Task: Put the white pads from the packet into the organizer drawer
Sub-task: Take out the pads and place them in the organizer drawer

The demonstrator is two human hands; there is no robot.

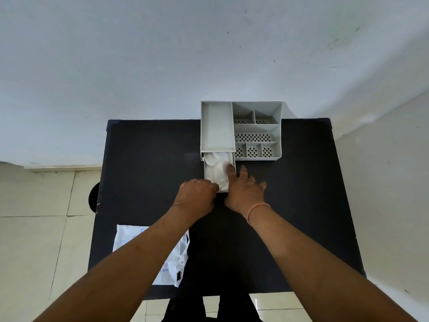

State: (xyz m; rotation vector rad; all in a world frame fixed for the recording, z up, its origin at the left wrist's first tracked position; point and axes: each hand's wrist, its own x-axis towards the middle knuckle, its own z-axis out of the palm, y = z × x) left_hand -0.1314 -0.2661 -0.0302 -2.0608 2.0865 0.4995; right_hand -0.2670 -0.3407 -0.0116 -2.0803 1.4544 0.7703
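Note:
A grey organizer [241,130] stands at the far edge of the black table [144,173]. Its drawer [206,176] is pulled out toward me and holds several white pads [217,169]. My left hand [197,196] is closed over the drawer's front left corner. My right hand [245,189] has its fingers spread, the index finger pressing on the pads at the drawer's right side. The white packet [176,263] lies flat at the table's near left, partly hidden under my left forearm.
The organizer's right half has several perforated compartments [254,137]. A white wall rises right behind the table. Tiled floor lies to the left and near side, and a dark round object [92,198] sits by the table's left edge.

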